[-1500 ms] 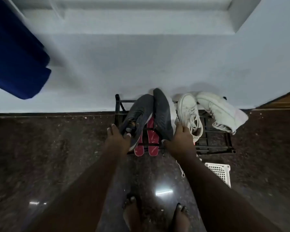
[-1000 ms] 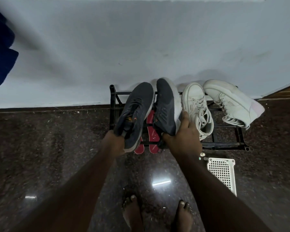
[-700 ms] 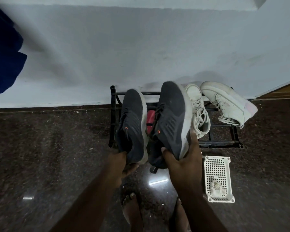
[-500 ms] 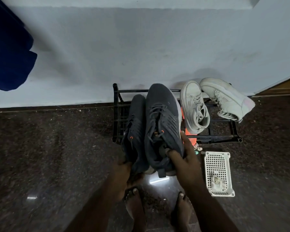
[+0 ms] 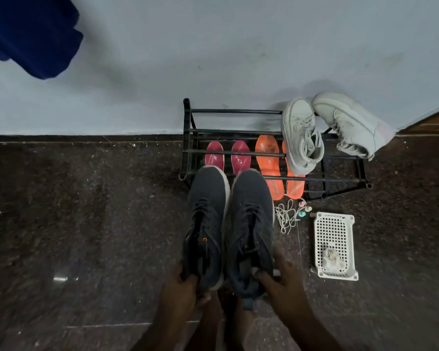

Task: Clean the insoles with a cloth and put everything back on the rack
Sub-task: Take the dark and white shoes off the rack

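The left hand (image 5: 180, 287) grips the heel of one dark grey shoe (image 5: 207, 224), fingers curled round its back edge, and the right hand (image 5: 280, 282) grips the heel of the other dark grey shoe (image 5: 250, 229) the same way, thumb hooked into the collar. Both shoes are held side by side, touching, toes pointing toward the black metal rack (image 5: 238, 111) that stands against the white wall (image 5: 213, 46). On the rack's lower level lie two pink insoles (image 5: 240, 155) on the left and two orange insoles (image 5: 268, 158) beside them to the right, their near ends partly hidden by the shoe toes. Two white sneakers (image 5: 302, 138) sit on the right part of the rack, the farther one tipped on its side against the wall. On the dark speckled floor (image 5: 86, 224) in front of the rack lies a loose white lace (image 5: 285, 216) beside a few small coloured bits, and just right of them a white perforated basket (image 5: 335, 224) holding a crumpled cloth (image 5: 331, 257). A blue fabric (image 5: 31, 29) hangs in the upper left corner
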{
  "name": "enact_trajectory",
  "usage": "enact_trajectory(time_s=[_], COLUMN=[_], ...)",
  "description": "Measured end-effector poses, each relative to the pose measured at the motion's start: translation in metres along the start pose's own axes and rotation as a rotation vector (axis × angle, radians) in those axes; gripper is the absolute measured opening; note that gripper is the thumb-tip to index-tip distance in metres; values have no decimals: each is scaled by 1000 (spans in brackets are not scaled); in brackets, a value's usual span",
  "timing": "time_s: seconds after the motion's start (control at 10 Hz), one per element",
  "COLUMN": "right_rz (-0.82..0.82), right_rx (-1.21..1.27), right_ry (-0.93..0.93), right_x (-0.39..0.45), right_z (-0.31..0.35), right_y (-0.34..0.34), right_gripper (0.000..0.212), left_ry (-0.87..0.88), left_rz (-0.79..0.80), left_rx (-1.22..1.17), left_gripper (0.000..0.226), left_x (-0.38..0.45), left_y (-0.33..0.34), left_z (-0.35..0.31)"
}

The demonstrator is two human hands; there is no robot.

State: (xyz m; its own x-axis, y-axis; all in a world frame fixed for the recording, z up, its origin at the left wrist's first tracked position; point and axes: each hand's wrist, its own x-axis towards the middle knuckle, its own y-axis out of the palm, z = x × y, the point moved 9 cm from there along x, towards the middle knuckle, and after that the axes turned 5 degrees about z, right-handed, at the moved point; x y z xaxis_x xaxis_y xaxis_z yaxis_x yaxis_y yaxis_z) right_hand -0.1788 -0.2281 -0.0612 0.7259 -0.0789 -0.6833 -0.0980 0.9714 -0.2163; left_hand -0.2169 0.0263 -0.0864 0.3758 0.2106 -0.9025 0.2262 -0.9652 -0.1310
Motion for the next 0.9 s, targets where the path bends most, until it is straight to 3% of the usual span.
enact_trajectory(time_s=[0.2,0.3,0.4,0.5,0.6,0.8,0.9], right_rz=[72,104,117,90,74,66,-26], right_rx=[139,156,99,-64,-185,-213,-184], right_ry=[395,466,476,448,331,226,155], right_x=[-29,-25,-4,41,106,203,242], right_z=[-117,-155,-193,-232,-279,-283,-288], right_y=[18,24,28,37,50,81,85], right_gripper=[43,35,31,35,42,43,50], left_ry=[-66,-189,-202,-202,8,-114,-84], left_rz=[-15,-14,-24,3,-127,-8,-1], left_rx=[116,58,74,63,86,59,-3], left_gripper=[28,26,21,34,23,13,8], left_x=[-2,20,43,88,142,260,292], left_y=[3,5,6,17,19,34,41], left_z=[84,137,166,185,172,186,172])
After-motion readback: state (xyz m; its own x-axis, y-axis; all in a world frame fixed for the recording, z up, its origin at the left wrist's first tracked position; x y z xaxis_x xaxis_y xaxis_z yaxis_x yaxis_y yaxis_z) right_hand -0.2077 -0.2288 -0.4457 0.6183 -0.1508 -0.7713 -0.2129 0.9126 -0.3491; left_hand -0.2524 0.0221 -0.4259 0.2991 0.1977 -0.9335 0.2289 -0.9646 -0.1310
